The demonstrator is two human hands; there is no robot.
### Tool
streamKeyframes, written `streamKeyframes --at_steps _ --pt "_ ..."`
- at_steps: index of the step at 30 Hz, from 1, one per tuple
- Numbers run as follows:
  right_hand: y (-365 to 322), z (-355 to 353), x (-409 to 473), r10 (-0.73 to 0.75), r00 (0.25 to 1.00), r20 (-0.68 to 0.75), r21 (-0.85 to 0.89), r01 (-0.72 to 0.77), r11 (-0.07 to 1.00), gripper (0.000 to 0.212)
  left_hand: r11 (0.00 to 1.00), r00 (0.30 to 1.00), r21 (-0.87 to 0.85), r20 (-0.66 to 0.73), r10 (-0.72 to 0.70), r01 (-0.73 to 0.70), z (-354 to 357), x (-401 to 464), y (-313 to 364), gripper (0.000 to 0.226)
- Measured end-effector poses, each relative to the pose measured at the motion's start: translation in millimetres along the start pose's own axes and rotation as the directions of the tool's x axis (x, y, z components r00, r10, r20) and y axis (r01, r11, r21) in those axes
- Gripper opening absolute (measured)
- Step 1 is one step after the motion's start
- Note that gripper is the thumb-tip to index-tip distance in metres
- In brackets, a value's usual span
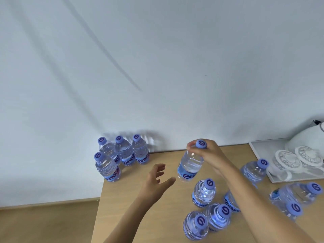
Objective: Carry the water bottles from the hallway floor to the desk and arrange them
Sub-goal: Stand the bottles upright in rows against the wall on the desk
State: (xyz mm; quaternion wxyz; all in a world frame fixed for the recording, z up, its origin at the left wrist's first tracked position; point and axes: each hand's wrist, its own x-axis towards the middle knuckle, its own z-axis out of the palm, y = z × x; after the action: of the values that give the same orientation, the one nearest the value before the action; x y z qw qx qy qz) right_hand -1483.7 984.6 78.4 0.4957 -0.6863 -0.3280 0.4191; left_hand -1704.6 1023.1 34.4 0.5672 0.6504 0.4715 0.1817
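Water bottles — clear plastic, blue labels, purple caps. One held bottle (190, 164) is lifted off the desk (140, 216), tilted, near the middle of the desk's far edge; the right hand (208, 155) pinches it at the neck, just below the cap. Arranged group at the desk's far left corner: three upright bottles (123, 151) in a row along the far edge against the wall (157, 67), and a fourth bottle (107, 168) just in front of the leftmost, at the left edge. Loose cluster (206, 206) toward the near right — several bottles standing close together, partly behind the right forearm; further bottles (298, 195) blurred at the right edge. Left hand (157, 179) — fingers spread and relaxed, holding nothing, above the desk between the arranged group and the held bottle. White tray (259, 153) at the far right corner carries white cups (287, 159) and a white kettle (308, 137).
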Motion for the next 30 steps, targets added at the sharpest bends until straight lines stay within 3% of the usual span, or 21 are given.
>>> streamKeyframes --at_steps 4,8,11,19,22,25,27,30 --pt "-49.5 3.6 -13.8 -0.132 0.987 0.088 0.005 0.132 0.991 0.003 0.995 0.989 0.04 0.121 0.083 -0.089 -2.7 3.8 19.7 0.079" --pt "-90.8 10.6 -26.1 -0.205 0.97 0.133 0.047 0.201 0.979 0.012 0.977 0.96 -0.081 0.189 0.207 -0.195 -8.5 0.0 51.4 0.071" --pt "-120.6 17.4 -36.1 -0.261 0.946 0.192 0.117 0.242 0.963 0.021 0.954 0.948 -0.179 0.17 0.27 -0.24 -16.7 -8.1 72.5 0.067" --pt "-166.3 37.6 -53.1 -0.315 0.898 0.306 0.269 0.236 0.934 0.007 0.903 0.921 -0.246 0.08 0.382 -0.353 -34.4 -34.4 102.4 0.059" --pt "-167.1 48.4 -55.5 -0.3 0.922 0.244 0.317 0.217 0.923 0.009 0.896 0.925 -0.236 -0.033 0.378 -0.375 -32.3 -40.9 105.1 0.055" --pt "-162.6 60.7 -62.2 -0.295 0.955 0.028 0.272 0.276 0.922 0.022 0.887 0.912 -0.215 -0.146 0.384 -0.409 -28.3 -45.0 105.8 0.048" --pt "-157.4 70.0 -69.9 -0.289 0.952 -0.103 0.204 0.305 0.93 0.035 0.885 0.898 -0.185 -0.208 0.389 -0.426 -26.8 -47.3 107.9 0.042" --pt "-151.6 82.2 -80.0 -0.314 0.936 -0.161 0.218 0.344 0.913 0.038 0.893 0.874 -0.091 -0.271 0.403 -0.44 -26.8 -50.0 111.3 0.044"
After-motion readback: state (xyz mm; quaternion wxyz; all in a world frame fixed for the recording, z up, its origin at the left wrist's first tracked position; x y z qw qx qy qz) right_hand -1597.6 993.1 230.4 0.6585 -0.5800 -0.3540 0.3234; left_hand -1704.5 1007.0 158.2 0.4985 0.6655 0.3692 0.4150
